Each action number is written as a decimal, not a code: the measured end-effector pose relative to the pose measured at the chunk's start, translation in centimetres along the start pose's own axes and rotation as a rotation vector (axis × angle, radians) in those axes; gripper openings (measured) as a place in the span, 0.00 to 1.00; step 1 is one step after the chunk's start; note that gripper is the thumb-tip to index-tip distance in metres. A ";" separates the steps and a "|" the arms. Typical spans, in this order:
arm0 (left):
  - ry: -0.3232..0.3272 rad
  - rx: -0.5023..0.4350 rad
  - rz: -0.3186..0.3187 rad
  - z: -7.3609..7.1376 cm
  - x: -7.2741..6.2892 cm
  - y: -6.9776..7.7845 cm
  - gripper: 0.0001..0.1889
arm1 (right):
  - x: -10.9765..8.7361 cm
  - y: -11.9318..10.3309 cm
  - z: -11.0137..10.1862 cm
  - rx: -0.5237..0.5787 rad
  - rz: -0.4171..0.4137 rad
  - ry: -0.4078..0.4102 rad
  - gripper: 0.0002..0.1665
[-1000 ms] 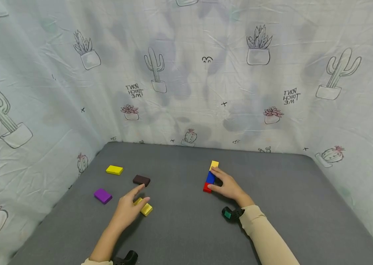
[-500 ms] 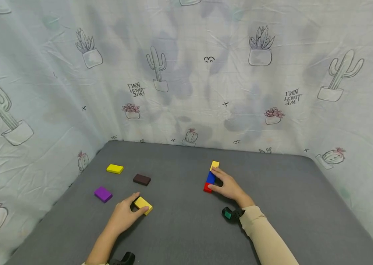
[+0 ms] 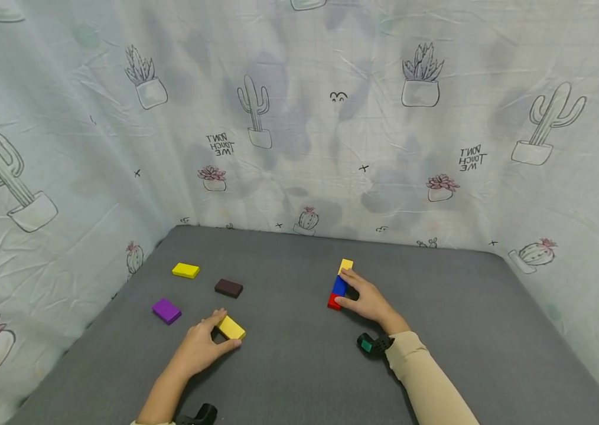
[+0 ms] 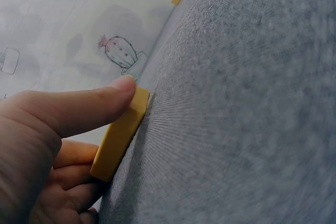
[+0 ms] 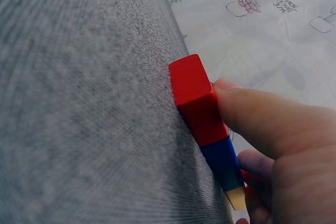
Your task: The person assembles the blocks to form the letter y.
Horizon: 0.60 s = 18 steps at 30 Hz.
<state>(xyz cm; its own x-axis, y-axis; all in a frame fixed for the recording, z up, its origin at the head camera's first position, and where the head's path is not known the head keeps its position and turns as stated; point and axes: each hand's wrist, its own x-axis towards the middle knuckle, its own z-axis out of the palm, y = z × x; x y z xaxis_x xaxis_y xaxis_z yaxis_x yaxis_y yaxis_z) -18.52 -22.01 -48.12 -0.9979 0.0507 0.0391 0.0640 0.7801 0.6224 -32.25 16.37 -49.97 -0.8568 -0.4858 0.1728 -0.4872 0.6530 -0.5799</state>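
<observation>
My left hand (image 3: 198, 348) pinches a yellow block (image 3: 231, 327) lying on the grey table, with its thumb at the near end and its fingers at the far end. In the left wrist view the thumb presses one end of this yellow block (image 4: 118, 142), whose lower edge is close to the cloth. Farther right, my right hand (image 3: 373, 302) holds a row of three blocks, red (image 3: 334, 301), blue (image 3: 339, 287) and pale yellow (image 3: 345, 265), set end to end. Its thumb touches the red block (image 5: 194, 98); its fingers reach along the far part of the row.
Left of the middle lie a dark brown block (image 3: 228, 288), a bright yellow block (image 3: 185, 270) and a purple block (image 3: 166, 311). A curtain (image 3: 299, 118) printed with cacti hangs behind and beside the grey table (image 3: 289, 366).
My left hand has come down around the yellow block, its fingers drawing back from beside the dark brown block to grip both ends. The right hand stays at its row.
</observation>
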 end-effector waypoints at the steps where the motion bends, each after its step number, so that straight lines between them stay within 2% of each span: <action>1: -0.005 0.005 0.005 0.0 0.0 0.0 0.45 | 0.0 0.0 0.0 0.001 0.002 -0.001 0.43; 6: -0.013 0.013 0.014 -0.2 -0.1 0.1 0.44 | 0.0 0.0 0.0 0.003 0.003 0.000 0.43; 13: -0.012 0.007 -0.007 -0.2 -0.1 0.1 0.45 | 0.2 0.2 0.1 -0.003 0.000 -0.002 0.42; 18: 0.010 0.002 -0.015 -0.1 -0.1 0.1 0.46 | 0.1 0.2 0.1 -0.002 -0.002 -0.003 0.42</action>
<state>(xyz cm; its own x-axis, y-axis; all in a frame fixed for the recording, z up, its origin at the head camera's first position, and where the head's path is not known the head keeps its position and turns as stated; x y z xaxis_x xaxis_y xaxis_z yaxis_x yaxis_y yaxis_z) -18.38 -21.98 -48.03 -0.9988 0.0327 0.0375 0.0489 0.7821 0.6212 -32.41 16.40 -50.14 -0.8553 -0.4888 0.1719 -0.4893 0.6529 -0.5781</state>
